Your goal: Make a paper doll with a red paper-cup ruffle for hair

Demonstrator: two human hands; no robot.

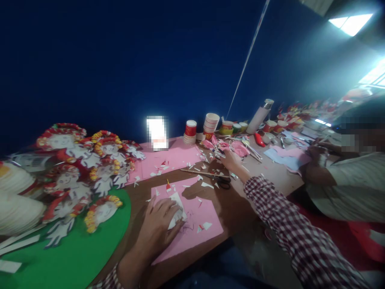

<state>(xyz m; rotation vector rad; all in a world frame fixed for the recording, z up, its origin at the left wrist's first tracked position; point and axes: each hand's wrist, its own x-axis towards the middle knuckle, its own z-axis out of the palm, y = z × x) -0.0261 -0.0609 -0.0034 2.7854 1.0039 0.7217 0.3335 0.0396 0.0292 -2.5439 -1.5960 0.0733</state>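
Observation:
My left hand (161,218) lies flat with its fingers spread, over a white paper piece (177,212) on a pink sheet (207,214). Dark pen scribbles show beside that paper. My right arm stretches forward, and my right hand (234,161) is down at a heap of pink and white paper scraps (239,147). Its fingertips are partly lost among the scraps, so whether they hold anything is unclear. Nearer to me, dark-handled scissors (224,182) and a thin wooden stick (204,173) lie on the brown table. A small red-and-yellow paper piece (168,186) sits at the pink sheet's far edge.
Paper figures with red and yellow trim (104,178) stand crowded at left, by a green board (114,241) and stacked pale cups (18,204). Paper cups (190,128) and a tall bottle (260,116) line the blue wall. A person (355,180) works at right.

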